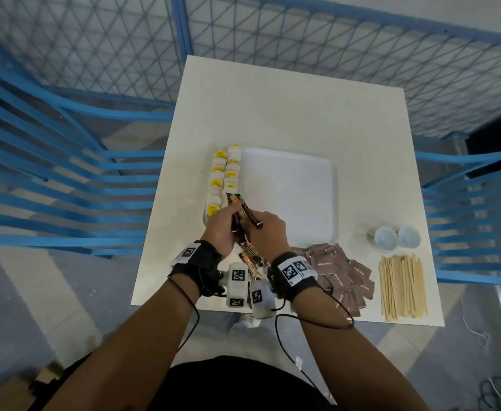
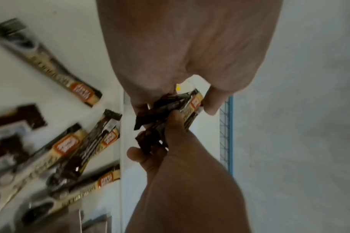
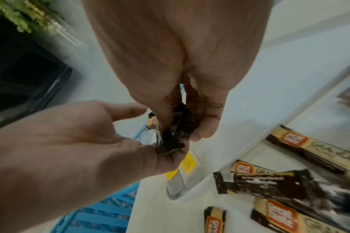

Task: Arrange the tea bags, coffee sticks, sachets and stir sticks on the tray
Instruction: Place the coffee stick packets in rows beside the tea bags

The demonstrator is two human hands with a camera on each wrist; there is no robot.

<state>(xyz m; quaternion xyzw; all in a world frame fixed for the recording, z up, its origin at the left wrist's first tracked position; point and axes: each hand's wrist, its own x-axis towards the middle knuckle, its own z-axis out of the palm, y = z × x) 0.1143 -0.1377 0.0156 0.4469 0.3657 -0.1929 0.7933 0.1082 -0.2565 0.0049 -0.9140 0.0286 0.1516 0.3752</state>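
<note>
A white tray (image 1: 287,200) lies mid-table, with two rows of yellow-tagged tea bags (image 1: 224,176) along its left side. Over the tray's near-left corner, my left hand (image 1: 227,222) and right hand (image 1: 256,225) both grip one bundle of dark coffee sticks (image 1: 240,213). The left wrist view shows that bundle (image 2: 170,113) pinched between both hands. So does the right wrist view, where the bundle (image 3: 176,126) is held above a tea bag (image 3: 182,173). Loose coffee sticks (image 1: 250,258) lie on the table under my wrists. Brown sachets (image 1: 342,275) and wooden stir sticks (image 1: 402,287) lie to the right.
Small clear cups (image 1: 387,238) stand at the tray's near-right corner. The white table (image 1: 287,108) is ringed by blue fencing (image 1: 65,179) on the left, right and far sides.
</note>
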